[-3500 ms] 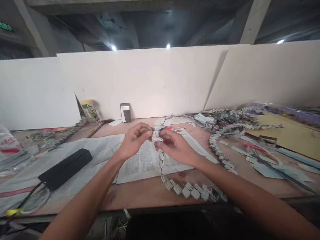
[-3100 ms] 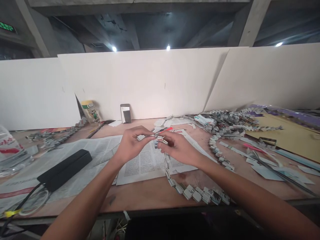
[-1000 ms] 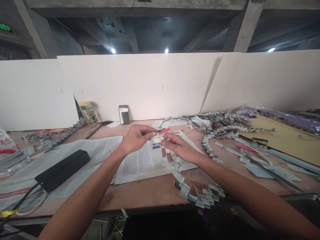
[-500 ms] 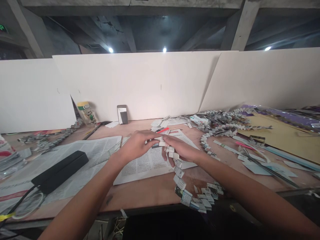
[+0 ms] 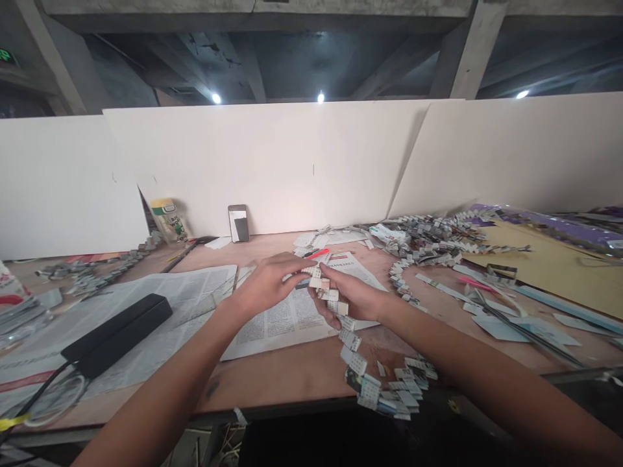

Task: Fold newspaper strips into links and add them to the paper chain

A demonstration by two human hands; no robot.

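A zigzag chain of folded newspaper pieces (image 5: 353,358) runs from between my hands down over the table's front edge, where it bends to the right. My left hand (image 5: 270,283) pinches its upper end between thumb and fingers. Just below, my right hand (image 5: 353,293) is closed around the links, with its thumb on top and fingers curled underneath. Both hands are above a printed newspaper sheet (image 5: 263,337) lying flat on the table. Behind them lies a red pen-like item (image 5: 320,253), partly hidden.
A black box with a cable (image 5: 119,331) rests on newspaper at left. A phone (image 5: 238,223) leans on the white panel (image 5: 272,162), near a yellow-lidded jar (image 5: 168,219). More paper chains (image 5: 428,237) are heaped at back right, with scissors (image 5: 525,331) and paper strips in front.
My right hand has turned and lowered slightly, its fingers curling more under the chain. The hanging links have swung a little to the right and down. My left hand stays almost still.
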